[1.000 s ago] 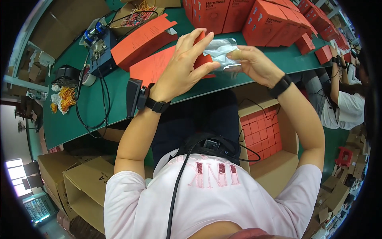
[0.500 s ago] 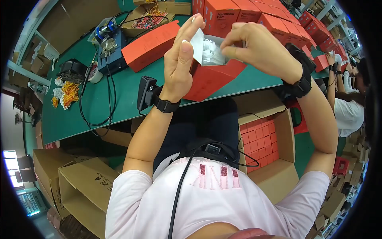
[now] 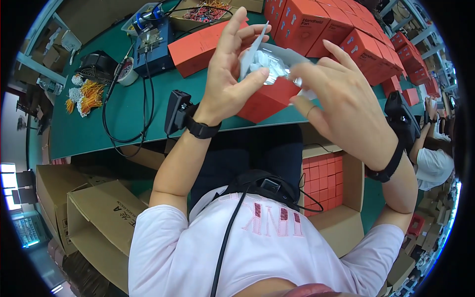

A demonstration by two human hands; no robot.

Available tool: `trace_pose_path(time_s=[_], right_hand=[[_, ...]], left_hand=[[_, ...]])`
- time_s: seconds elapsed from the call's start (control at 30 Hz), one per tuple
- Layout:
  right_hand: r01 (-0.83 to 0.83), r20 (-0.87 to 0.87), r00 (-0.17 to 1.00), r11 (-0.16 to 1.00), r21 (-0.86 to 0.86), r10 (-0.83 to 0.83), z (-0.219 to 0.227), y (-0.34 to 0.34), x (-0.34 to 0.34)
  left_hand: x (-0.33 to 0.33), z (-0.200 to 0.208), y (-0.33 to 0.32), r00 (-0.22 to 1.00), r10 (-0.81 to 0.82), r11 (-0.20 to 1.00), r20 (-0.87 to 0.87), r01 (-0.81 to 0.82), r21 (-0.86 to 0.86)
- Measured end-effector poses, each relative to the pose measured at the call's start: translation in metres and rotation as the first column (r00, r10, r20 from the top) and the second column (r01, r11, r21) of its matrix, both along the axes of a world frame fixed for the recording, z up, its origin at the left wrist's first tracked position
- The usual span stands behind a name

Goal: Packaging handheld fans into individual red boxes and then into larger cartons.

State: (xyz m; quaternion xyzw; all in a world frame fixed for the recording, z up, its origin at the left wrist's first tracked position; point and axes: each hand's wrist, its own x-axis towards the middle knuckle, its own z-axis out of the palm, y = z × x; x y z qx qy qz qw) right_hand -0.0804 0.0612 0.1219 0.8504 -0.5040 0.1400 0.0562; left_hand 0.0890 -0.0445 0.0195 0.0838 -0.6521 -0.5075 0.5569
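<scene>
An opened red carton [image 3: 264, 103] tilts on the green bench in front of me, its white flaps raised. Inside it lies something white in clear, shiny plastic wrap [image 3: 268, 60], too covered to name. My left hand [image 3: 228, 79] grips the carton from the left, thumb over the near rim and fingers behind the left flap. At the carton's right flap is my right hand [image 3: 344, 99], fingers apart and partly blurred. Its thumb and fingertips are close to that flap; whether they touch it I cannot tell.
Closed red cartons [image 3: 302, 27] stand stacked at the back right; another red carton [image 3: 198, 48] lies behind my left hand. On the left are a blue device [image 3: 154, 47], cables and orange wire bundles [image 3: 92, 94]. Below the bench, a cardboard box [image 3: 341, 225] holds small red boxes.
My right hand has moved from the carton's opening to its right side, and its fingers have spread. The left thumb has come down over the rim. The view has shifted slightly.
</scene>
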Motion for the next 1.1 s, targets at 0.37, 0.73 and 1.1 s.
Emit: trace_pose_path(time_s=[0.37, 0.73, 1.1], right_hand=[[-0.164, 0.077, 0.984, 0.986, 0.003, 0.163, -0.018, -0.018, -0.003], [-0.231, -0.111, 0.973, 0.848, -0.477, 0.203, -0.067, 0.005, -0.009], [0.216, 0.870, 0.493, 0.969, -0.120, -0.002, -0.101, -0.019, 0.024]], left_hand=[[0.030, 0.005, -0.034, 0.956, -0.081, 0.944, 0.282, 0.164, -0.286], [0.034, 0.012, -0.015, 0.869, 0.303, 0.884, 0.391, -0.103, -0.457], [0.012, -0.005, 0.014, 0.808, 0.504, 0.818, 0.305, -0.333, -0.469]])
